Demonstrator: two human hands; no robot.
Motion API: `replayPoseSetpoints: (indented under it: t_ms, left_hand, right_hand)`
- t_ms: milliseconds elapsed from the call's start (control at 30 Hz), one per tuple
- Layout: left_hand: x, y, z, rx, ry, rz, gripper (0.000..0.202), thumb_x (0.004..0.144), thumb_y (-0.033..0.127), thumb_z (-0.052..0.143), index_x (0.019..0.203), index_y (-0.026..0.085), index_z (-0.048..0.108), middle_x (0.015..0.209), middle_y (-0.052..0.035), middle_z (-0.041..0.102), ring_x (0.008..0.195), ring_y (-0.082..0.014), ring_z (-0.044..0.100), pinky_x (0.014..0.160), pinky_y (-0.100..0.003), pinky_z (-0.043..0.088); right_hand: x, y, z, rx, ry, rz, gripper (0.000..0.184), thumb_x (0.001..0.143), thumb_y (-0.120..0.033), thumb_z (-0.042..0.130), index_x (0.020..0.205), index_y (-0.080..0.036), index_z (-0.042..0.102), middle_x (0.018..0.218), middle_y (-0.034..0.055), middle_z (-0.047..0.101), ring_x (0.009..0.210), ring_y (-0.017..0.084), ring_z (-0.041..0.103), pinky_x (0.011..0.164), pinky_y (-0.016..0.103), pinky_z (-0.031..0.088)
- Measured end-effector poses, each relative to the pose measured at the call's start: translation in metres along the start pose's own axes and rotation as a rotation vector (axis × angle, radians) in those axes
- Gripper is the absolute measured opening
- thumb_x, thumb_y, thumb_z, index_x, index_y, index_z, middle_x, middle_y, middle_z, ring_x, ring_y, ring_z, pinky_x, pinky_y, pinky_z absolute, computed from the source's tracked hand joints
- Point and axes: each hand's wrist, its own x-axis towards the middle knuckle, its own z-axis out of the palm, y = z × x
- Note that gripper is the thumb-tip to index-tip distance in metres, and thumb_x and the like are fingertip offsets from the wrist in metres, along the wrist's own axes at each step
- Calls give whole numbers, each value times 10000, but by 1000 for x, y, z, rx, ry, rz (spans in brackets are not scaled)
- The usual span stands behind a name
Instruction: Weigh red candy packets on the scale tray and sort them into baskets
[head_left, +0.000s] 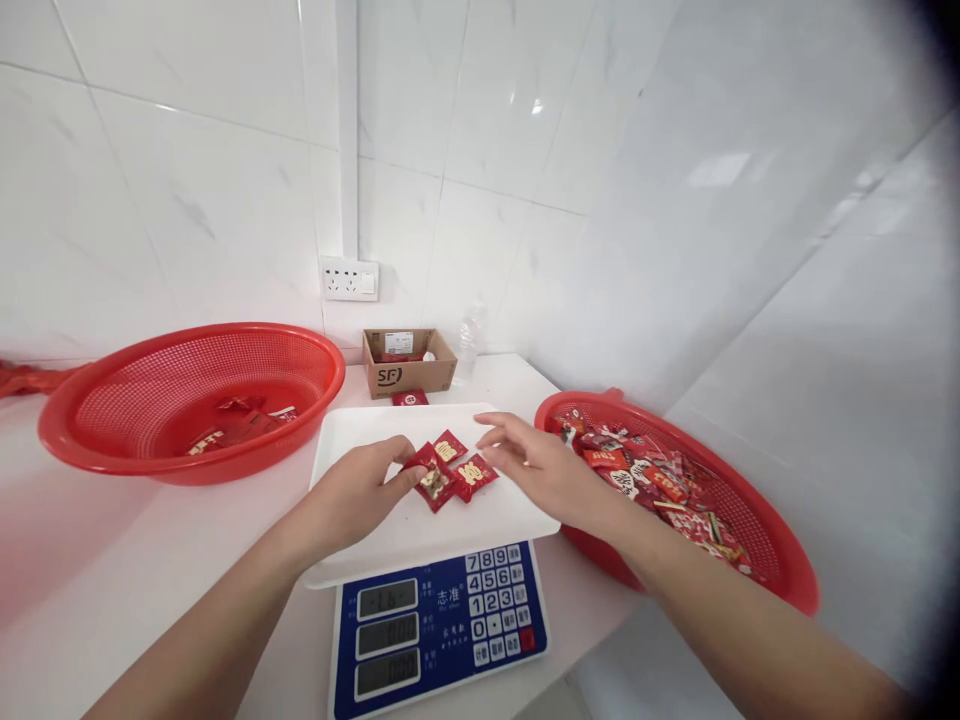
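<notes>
My left hand (pixel 367 490) pinches the edge of a small red snack packet (pixel 436 480) between thumb and fingers, over the white tray (pixel 367 550) of a scale. Two more red packets with gold print, one at the back (pixel 449 446) and one at the right (pixel 474 476), lie on the tray beside it. My right hand (pixel 544 470) hovers over the tray's right side, fingers bent and apart, close to the right packet, with nothing visible in it. Below the tray, the scale's blue keypad panel (pixel 442 630) faces me; its display digits are hard to read.
A red mesh basket (pixel 112 400) with a few packets stands left. Another red basket (pixel 780 560), holding many packets, is at the right under my forearm. A cardboard box (pixel 420 378), a clear bottle (pixel 469 345) and a red packet (pixel 409 398) sit behind the tray.
</notes>
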Motion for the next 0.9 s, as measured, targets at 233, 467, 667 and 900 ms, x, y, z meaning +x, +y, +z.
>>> replayPoseSetpoints:
  t_ms: [233,467,667,900]
  left_hand:
    - [2,-14,4,120,-190,145,438,902,446,388,1331,365,424,1468,36,347,1390,-262,179,1074,-468,275]
    - [6,-19,8,217,-296,187,394,920,376,344,1271,355,521,1424,20,422,1341,-283,307,1068,-497,279]
    - [4,-21,6,173,-223,153,451,903,493,347,1320,364,460,1431,25,409,1361,-274,267,1073,-492,285]
    - [0,-19,3,171,-188,136,490,895,522,351,1349,354,420,1428,19,415,1348,-269,299,1061,-465,321]
  right_hand:
    - [-50,61,-62,-535,73,272,391,883,-329,418,1248,-233,520,1350,83,483,1225,304,449,987,461,385]
    - [-87,101,-65,-595,-246,407,536,806,-238,494,1340,-253,454,1497,49,258,1293,307,372,993,442,392]
    - [-76,112,-60,-593,-87,344,355,871,-211,380,1180,-213,556,1194,94,600,1091,262,558,892,390,448]
    - [-72,107,-77,-563,102,441,332,873,-294,412,1183,-268,528,1166,45,630,1009,274,602,815,396,470]
